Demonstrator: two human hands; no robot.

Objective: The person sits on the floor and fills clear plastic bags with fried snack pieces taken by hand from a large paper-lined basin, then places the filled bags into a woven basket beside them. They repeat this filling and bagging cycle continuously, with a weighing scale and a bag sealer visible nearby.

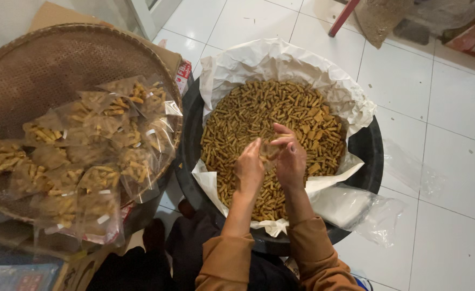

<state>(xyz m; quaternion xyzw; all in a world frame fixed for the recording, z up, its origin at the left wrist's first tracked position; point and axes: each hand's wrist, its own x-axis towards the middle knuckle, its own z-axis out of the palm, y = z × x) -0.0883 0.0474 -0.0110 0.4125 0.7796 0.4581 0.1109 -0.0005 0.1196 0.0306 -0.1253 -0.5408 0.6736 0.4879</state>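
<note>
I see my left hand and right hand close together over the near part of a black tub lined with white paper and filled with small golden-brown snack sticks. Between them the hands pinch a small clear bag, fingers curled narrow around it; I cannot tell how full it is. To the left, a round woven tray carries a heap of filled clear packets. A stack of empty plastic bags lies on the white tiled floor just right of the tub, touching its rim.
</note>
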